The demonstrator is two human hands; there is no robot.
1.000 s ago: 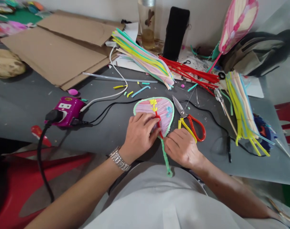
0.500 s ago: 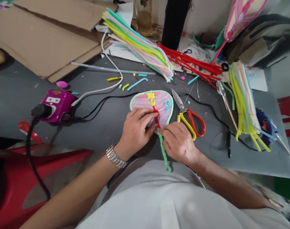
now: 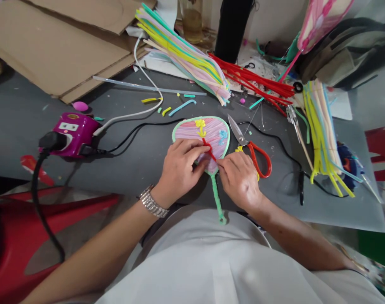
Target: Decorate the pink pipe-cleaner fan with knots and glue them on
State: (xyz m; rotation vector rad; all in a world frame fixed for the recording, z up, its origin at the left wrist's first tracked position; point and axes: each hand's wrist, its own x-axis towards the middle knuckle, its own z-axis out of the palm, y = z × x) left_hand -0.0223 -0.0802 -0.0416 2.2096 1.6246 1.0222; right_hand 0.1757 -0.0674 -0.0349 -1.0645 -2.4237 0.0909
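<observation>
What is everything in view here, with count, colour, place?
Fan: 1, pink, green edge, centre
Flowers: 2, yellow, blue, on fan
Red stem: 1, red, on fan
Scissors: 1, red, yellow, beside fan
Mixed bundles: 2, multicoloured, back, right
Red bundle: 1, red, back
Offcuts: several, yellow, blue, behind fan
Socket block: 1, magenta, left
Table: 1, grey, centre
Cables: several, black, white, on table
Cardboard: uncounted, brown, back left
Container: 1, clear, back
Slab: 1, black, back
Second fan: 1, pink, back right
Bag: 1, dark, back right
Furniture: uncounted, red, edges
Watch: 1, silver, left wrist
Left hand: 1, bare, on fan
Right hand: 1, bare, at red stem
</observation>
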